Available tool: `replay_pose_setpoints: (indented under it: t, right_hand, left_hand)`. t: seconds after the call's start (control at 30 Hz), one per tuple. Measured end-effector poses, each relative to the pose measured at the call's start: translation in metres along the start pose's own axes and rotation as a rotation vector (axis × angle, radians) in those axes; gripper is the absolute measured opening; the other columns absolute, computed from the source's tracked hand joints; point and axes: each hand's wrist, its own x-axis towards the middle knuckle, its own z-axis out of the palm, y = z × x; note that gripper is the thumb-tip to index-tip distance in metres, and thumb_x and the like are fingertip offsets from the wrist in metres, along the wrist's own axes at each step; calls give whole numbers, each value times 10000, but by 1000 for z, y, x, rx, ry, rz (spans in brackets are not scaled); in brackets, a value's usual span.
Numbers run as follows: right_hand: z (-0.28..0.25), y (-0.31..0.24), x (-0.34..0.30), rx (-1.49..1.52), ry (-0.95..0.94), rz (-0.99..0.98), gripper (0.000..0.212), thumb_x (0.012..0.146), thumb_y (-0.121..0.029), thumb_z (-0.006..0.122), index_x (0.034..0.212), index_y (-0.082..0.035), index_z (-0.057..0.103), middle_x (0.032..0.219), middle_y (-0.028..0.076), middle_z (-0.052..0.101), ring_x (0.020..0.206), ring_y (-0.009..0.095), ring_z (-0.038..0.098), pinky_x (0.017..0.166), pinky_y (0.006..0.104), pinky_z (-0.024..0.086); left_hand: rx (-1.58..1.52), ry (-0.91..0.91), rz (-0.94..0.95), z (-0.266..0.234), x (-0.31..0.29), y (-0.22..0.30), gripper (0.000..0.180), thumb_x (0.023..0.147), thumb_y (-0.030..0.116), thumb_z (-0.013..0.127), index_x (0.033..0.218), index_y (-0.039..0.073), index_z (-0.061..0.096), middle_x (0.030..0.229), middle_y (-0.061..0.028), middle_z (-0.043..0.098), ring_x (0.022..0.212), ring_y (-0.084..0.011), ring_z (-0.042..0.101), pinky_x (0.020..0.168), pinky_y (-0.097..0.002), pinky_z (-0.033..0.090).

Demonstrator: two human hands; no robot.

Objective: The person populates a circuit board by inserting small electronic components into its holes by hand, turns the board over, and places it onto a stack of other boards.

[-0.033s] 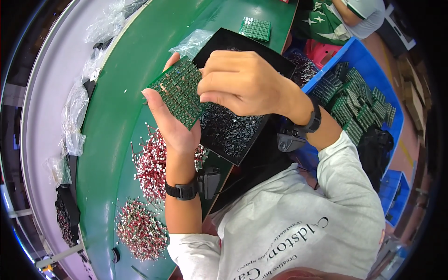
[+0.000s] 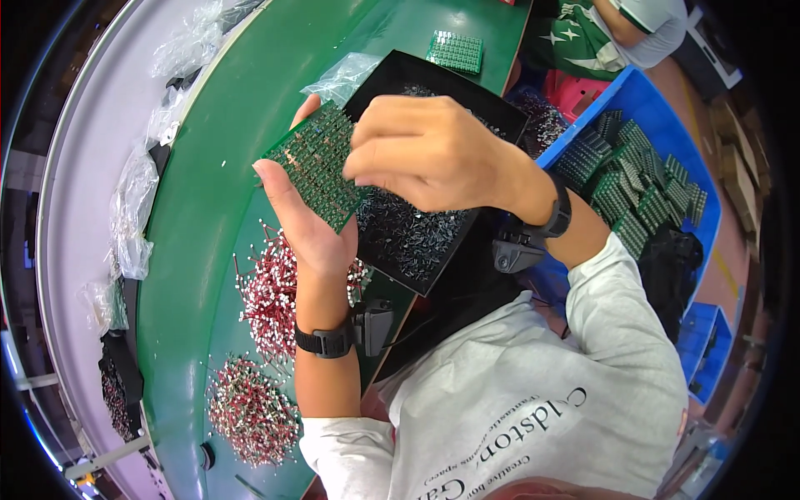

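Observation:
My left hand (image 2: 315, 237) grips a green circuit board (image 2: 315, 167) by its edges, thumb on the near left side and fingers behind. The board is tilted, its face crowded with rows of small components. My right hand (image 2: 433, 154) is closed in a pinch over the board's right side, fingertips at its surface; whatever they hold, if anything, is hidden. Beneath both hands lies a black tray (image 2: 414, 67) filled with small dark parts (image 2: 408, 237).
Two piles of red-and-white wired parts, a nearer pile (image 2: 252, 410) and a farther pile (image 2: 268, 296), lie on the green table (image 2: 196, 187). A clear plastic bag (image 2: 342, 75) and another board (image 2: 456, 52) lie beyond. At right, a blue bin (image 2: 596, 107) holds several boards (image 2: 637, 187). A co-worker (image 2: 650, 37) sits at far right.
My right hand has shifted slightly to the left over the board. My left hand and the board have hardly moved.

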Motion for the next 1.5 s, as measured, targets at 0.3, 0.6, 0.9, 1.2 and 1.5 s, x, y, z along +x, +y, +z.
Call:
replay_pose_setpoints:
  t: [0.3, 0.6, 0.9, 1.2, 1.5]
  right_hand:
    - [22, -9, -5, 50, 54, -29, 201, 713, 87, 666, 886, -6, 622, 856, 109, 579, 763, 302, 608, 654, 371, 517]
    - [6, -3, -2, 79, -40, 7, 203, 731, 23, 721, 913, -48, 666, 871, 96, 610, 769, 296, 633, 715, 385, 563]
    - [28, -15, -9, -103, 28, -9, 211, 684, 28, 669, 888, -24, 648, 853, 70, 585, 733, 239, 623, 618, 336, 553]
    - [30, -15, -9, -67, -24, 41, 182, 720, 48, 654, 877, -10, 582, 827, 97, 561, 747, 269, 620, 643, 368, 551]
    - [2, -4, -5, 16, -111, 108, 200, 721, 8, 705, 894, -45, 620, 858, 87, 580, 753, 292, 620, 880, 396, 577]
  left_hand:
    - [-8, -70, -7, -3, -1, -5, 792, 1027, 629, 273, 1398, -47, 451, 1203, -139, 610, 1066, -196, 607, 944, -342, 478]
    - [-31, 5, -6, 2, -1, 2, 788, 1022, 640, 262, 1403, -25, 448, 1209, -140, 612, 1053, -237, 636, 934, -373, 506]
    - [-31, -13, -36, 3, -3, 2, 805, 1010, 666, 236, 1411, -2, 437, 1111, -198, 656, 1025, -283, 664, 897, -398, 532]
    - [-18, -34, -18, 3, -3, -1, 797, 1013, 655, 257, 1399, -16, 446, 1142, -184, 640, 1021, -275, 663, 901, -396, 528]
    - [-15, 23, -11, 4, -2, 4, 804, 1001, 668, 268, 1400, -2, 466, 1223, -170, 619, 1127, -273, 609, 974, -398, 488]
